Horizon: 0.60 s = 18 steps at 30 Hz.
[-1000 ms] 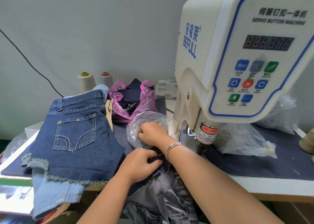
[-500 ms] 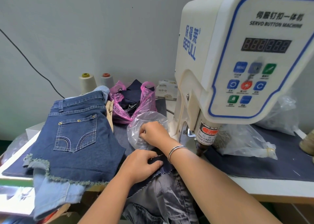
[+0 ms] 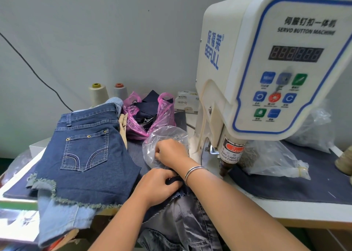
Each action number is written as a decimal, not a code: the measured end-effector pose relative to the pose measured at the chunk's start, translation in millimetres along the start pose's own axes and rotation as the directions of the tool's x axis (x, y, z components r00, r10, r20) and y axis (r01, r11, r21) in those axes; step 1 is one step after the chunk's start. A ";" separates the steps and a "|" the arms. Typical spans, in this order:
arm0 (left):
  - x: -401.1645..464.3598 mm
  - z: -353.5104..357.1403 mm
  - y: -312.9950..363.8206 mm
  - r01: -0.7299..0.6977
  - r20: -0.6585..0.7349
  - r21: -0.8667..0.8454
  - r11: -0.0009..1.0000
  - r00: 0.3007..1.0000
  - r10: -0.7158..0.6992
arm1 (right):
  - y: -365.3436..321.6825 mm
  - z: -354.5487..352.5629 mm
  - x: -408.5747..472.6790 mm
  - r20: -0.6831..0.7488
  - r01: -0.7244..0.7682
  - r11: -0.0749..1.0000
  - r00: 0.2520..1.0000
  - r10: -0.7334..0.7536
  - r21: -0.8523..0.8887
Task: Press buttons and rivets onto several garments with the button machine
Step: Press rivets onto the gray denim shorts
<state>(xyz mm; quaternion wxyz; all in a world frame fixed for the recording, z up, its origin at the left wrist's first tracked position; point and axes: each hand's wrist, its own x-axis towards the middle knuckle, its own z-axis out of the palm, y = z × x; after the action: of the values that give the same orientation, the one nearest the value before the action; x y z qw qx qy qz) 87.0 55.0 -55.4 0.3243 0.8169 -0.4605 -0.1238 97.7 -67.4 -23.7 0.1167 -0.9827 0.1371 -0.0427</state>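
While little is altered since the earlier frames, the right hand point(image 3: 170, 151) is kept inside the crumpled clear plastic bag point(image 3: 162, 136) beside the white blue-trimmed servo button machine point(image 3: 266, 75); its fingers are curled into the bag, and what is pinched cannot be told. A dark denim edge of the grey washed garment point(image 3: 182, 224) is gripped by the left hand point(image 3: 159, 187), fingers point(image 3: 174, 183) curled, at the tabletop point(image 3: 285, 211) front. Finished dark blue frayed denim shorts point(image 3: 85, 155) are stacked at left, unchanged.
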 end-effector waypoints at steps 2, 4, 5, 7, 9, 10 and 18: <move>-1.1 -1.2 2.4 -0.023 0.002 0.007 1.000 1.000 0.023 | -3.0 -2.4 -3.2 -0.023 -0.022 1.000 0.999 0.022 0.023; -1.5 -3.4 3.6 -0.018 0.008 -0.006 1.000 1.000 0.018 | -6.4 -11.3 -11.6 -0.077 -0.032 0.997 0.996 0.037 0.067; -1.2 -4.4 3.5 -0.011 0.017 -0.010 1.000 1.000 0.011 | -8.0 -17.2 -19.7 -0.118 -0.020 0.996 0.993 0.030 0.084; -1.5 -4.8 3.2 -0.002 0.032 -0.028 1.000 0.999 0.003 | -9.5 -27.2 -48.0 -0.223 0.067 0.986 0.974 -0.031 0.156; -1.3 -4.7 3.0 0.003 0.034 -0.010 1.000 0.999 -0.003 | -8.8 -33.3 -94.1 -0.324 0.175 0.928 0.944 -0.063 0.329; -0.9 -3.9 2.8 0.013 0.030 0.001 1.000 0.999 -0.013 | -5.6 -35.4 -121.1 -0.348 0.197 0.884 0.937 -0.042 0.424; 2.4 -0.6 -3.2 0.014 0.014 0.027 1.000 1.000 -0.015 | 63.6 -43.1 -223.0 -0.244 -0.025 0.741 0.937 0.252 0.671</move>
<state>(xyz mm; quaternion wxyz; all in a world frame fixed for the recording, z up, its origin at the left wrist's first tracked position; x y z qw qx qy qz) 90.8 54.4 -56.8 0.3092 0.8236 -0.4586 -0.1259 -137.6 -74.0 -8.8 0.4339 -0.8449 0.2037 -0.2372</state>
